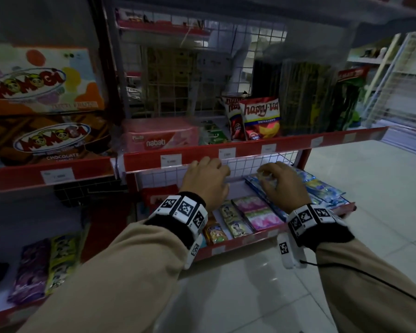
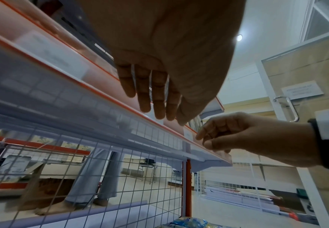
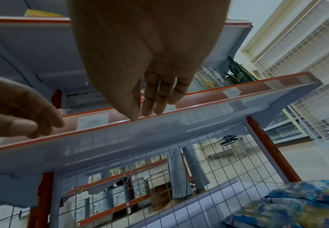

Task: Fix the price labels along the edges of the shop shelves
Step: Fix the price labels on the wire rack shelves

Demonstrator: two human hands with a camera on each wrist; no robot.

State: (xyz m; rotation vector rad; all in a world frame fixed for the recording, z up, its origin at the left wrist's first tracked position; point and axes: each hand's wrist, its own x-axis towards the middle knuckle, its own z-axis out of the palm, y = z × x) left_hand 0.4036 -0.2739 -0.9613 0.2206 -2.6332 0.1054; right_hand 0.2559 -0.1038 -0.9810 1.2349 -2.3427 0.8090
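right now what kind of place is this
Most likely a small grocery or snack shop: red shelf edges carry white price labels, and snack packs such as Happy Tos chips and Momogi boxes fill the shelves.

1. The red label rail (image 1: 250, 150) along the middle shelf's front edge is open to reach from the aisle; the floor (image 1: 346, 188) before it is bare.
2. Under that rail, a white wire grid (image 1: 250, 164) closes the back of the gap.
3. Snack packets (image 1: 257, 212) cover the lower shelf beneath both hands.
4. Chip bags (image 1: 259, 118) and a pink wafer pack (image 1: 159, 138) crowd the space just behind the rail.
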